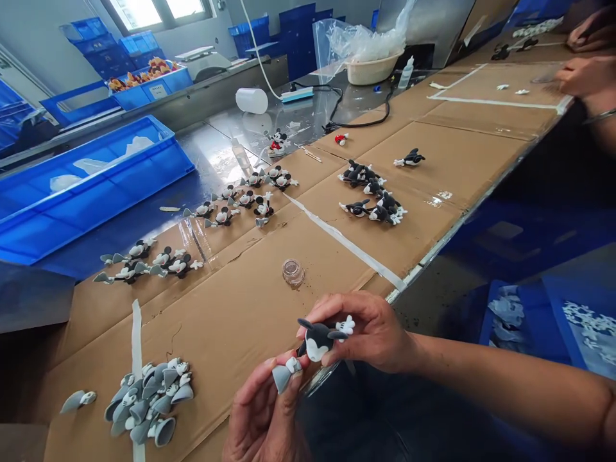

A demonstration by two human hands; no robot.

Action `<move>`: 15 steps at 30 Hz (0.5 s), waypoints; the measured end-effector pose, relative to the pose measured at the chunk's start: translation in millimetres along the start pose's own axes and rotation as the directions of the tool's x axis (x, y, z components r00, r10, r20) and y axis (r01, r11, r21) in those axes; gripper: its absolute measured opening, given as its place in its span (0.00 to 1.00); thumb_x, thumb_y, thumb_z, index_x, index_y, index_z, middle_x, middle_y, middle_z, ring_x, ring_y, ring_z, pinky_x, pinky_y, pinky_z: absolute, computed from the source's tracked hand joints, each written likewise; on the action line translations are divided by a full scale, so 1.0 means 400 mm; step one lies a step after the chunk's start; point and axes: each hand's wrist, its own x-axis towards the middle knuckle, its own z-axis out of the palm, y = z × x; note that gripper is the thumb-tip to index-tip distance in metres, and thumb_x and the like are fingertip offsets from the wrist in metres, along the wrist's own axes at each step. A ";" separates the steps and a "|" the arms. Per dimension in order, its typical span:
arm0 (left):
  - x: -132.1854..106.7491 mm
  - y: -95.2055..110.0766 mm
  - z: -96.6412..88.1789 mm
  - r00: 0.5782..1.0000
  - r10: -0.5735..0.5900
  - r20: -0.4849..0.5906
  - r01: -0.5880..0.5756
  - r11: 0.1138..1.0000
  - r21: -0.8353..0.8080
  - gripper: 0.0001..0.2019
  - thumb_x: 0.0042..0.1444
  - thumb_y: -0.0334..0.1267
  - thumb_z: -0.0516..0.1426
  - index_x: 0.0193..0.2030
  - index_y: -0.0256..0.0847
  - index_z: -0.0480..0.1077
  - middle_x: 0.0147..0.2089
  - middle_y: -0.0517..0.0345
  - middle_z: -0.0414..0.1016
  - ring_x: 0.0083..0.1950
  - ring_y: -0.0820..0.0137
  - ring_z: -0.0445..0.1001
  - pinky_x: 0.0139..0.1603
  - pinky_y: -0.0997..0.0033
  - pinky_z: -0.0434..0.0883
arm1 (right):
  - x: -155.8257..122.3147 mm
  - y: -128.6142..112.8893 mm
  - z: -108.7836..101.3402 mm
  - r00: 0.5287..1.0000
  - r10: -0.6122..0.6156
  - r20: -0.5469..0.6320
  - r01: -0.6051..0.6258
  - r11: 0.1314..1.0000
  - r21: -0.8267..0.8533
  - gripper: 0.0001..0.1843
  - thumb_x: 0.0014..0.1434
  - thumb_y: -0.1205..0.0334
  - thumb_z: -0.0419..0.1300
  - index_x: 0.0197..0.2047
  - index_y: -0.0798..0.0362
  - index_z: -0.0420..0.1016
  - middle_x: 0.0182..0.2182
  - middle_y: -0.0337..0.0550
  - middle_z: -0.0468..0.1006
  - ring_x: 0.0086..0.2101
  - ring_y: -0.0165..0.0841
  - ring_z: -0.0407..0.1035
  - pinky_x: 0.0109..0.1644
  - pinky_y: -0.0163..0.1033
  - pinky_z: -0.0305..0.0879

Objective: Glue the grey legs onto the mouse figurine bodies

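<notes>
My right hand [368,330] grips a black-and-white mouse figurine head [318,340] with round ears and a white gloved arm sticking out to the right. Between the thumb and fingers of my left hand [269,404] is a small grey cone-shaped piece with a white hand [285,373]. The two parts meet or nearly meet; whether they are joined I cannot tell. A pile of similar grey pieces [149,398] lies at the lower left, with one grey piece [78,400] apart from it. Beyond my hands stands a small round clear dish [293,273].
Several mouse figures with grey pieces [240,199] lie at the middle left, and black heads [373,192] farther right. A blue bin [96,173] stands at the left. Beyond are a squeeze bottle [406,73], a basket [373,69] and a power strip [297,95]. Another person's hand [584,80] is at upper right.
</notes>
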 end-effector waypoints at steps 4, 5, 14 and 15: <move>0.002 -0.006 -0.010 1.000 -0.013 -0.010 0.013 1.000 0.002 0.12 0.44 0.36 0.75 0.36 0.44 0.81 0.32 0.63 0.85 0.28 0.66 0.84 0.33 0.75 0.83 | -0.003 -0.001 0.001 0.999 0.037 0.009 -0.037 0.999 -0.010 0.17 0.54 0.56 0.75 0.45 0.54 0.83 0.37 0.46 0.87 0.35 0.33 0.82 0.40 0.34 0.78; 0.003 -0.007 -0.010 1.000 -0.011 -0.013 0.012 1.000 0.008 0.12 0.44 0.36 0.75 0.36 0.44 0.81 0.32 0.63 0.85 0.27 0.66 0.84 0.33 0.74 0.83 | -0.004 -0.002 0.003 0.998 0.056 0.008 -0.056 0.998 -0.002 0.17 0.54 0.56 0.75 0.45 0.54 0.83 0.37 0.46 0.87 0.35 0.33 0.82 0.39 0.34 0.78; -0.019 0.029 0.036 0.989 -0.086 -0.120 0.094 0.994 0.061 0.13 0.46 0.39 0.75 0.36 0.44 0.79 0.32 0.69 0.85 0.29 0.74 0.84 0.38 0.85 0.80 | 0.056 0.001 -0.034 0.929 0.102 -0.355 -0.085 0.994 0.062 0.19 0.49 0.56 0.77 0.43 0.52 0.83 0.39 0.44 0.86 0.38 0.34 0.81 0.44 0.38 0.80; -0.022 0.032 0.037 0.989 -0.095 -0.113 0.104 0.992 0.073 0.13 0.46 0.40 0.75 0.36 0.43 0.78 0.32 0.69 0.85 0.29 0.74 0.84 0.39 0.85 0.80 | 0.068 0.004 -0.046 0.917 0.121 -0.380 -0.114 0.993 0.040 0.20 0.48 0.55 0.78 0.43 0.52 0.83 0.39 0.44 0.86 0.37 0.34 0.81 0.44 0.39 0.79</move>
